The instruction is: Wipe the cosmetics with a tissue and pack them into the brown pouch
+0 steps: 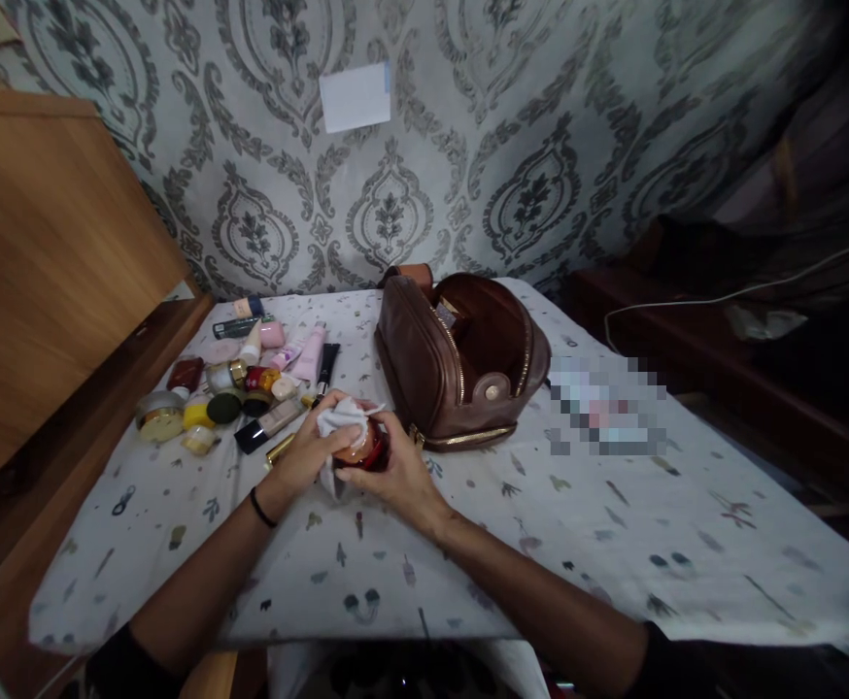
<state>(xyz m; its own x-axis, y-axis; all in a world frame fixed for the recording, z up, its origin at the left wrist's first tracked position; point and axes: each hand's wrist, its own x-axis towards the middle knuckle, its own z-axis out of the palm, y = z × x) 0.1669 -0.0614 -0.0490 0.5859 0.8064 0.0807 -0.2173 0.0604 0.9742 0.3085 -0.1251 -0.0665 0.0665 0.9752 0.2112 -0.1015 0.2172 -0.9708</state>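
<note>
Both my hands meet over the near middle of the table. Fingers of my left hand (313, 449) are closed on a white wipe (338, 417), pressing it against a dark red cosmetic jar (373, 449). My right hand (408, 476) grips that jar from its right side. The jar's exact shape is partly hidden by fingers and wipe. Just behind my right hand stands a brown leather toiletry bag (424, 359), unzipped, its flap lifted. Beside my left hand lie a foundation bottle (279, 417) with a black cap and a gold tube (279, 450).
Several cosmetic jars, bottles and tubes cluster at the left, among them a pink tube (312, 351) and a yellow-lidded jar (197, 416). A blurred-out item (606, 408) lies right of the bag. A wooden cabinet (52, 262) borders the left; the patterned wall (388, 214) stands behind.
</note>
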